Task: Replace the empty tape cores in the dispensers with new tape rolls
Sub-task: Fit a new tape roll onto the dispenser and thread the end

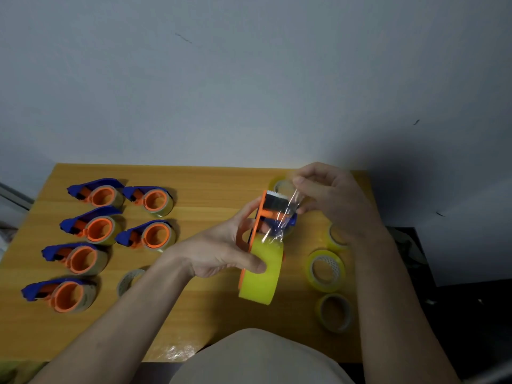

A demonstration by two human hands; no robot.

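Note:
My left hand [221,250] grips an orange and blue tape dispenser [266,217] that holds a full yellow tape roll [261,273], above the middle of the wooden table [210,189]. My right hand [332,198] pinches the clear loose end of the tape [288,214] and holds it stretched over the dispenser's blade end. Several more dispensers [97,225] lie in two columns on the left. Loose yellow tape rolls [327,270] lie on the right. An empty core [128,281] lies beside my left forearm.
A grey wall rises right behind the table's far edge. Another tape roll [282,185] sits at the back, partly hidden by my right hand. Crumpled clear wrap [177,353] lies at the near edge. A dark floor shows beyond the right edge.

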